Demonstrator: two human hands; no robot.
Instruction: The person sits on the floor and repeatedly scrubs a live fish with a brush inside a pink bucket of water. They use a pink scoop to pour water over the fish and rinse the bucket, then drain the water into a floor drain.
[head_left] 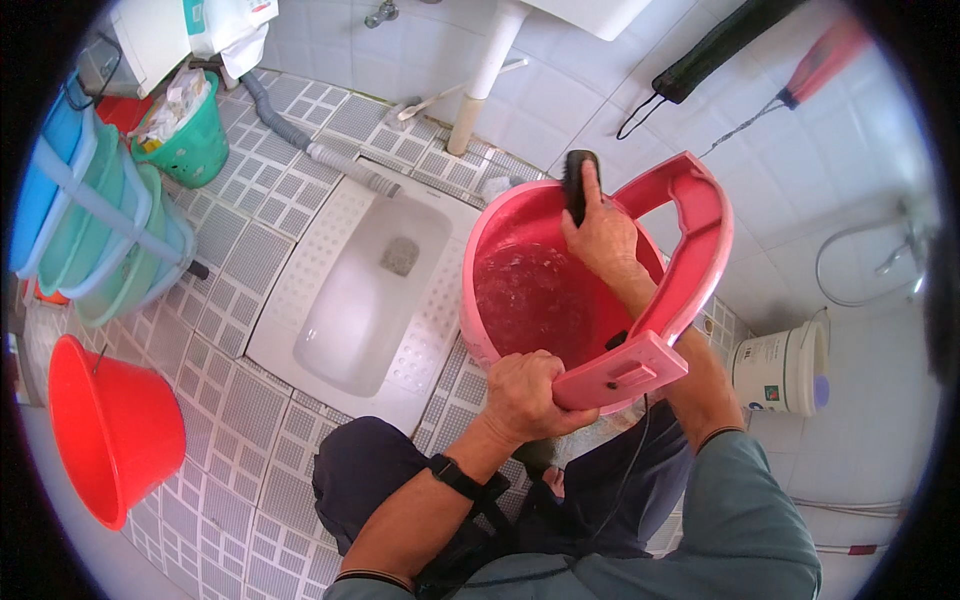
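Grey-green fabric sleeves [745, 510] lie nearest the camera. Left hand [528, 398]: closed on the flat pink plastic panel [640, 372] at the near side of the large round pink plastic tub [505, 215]. Right hand [605, 238]: gripping the black oval brush [577, 188] at the tub's far rim, index finger extended along it. Tub location: right of the white ceramic squat toilet [425, 385]; contents: clear liquid [530, 290]. Labelling: the white cylindrical plastic bucket [770, 368] carries print, too small to read.
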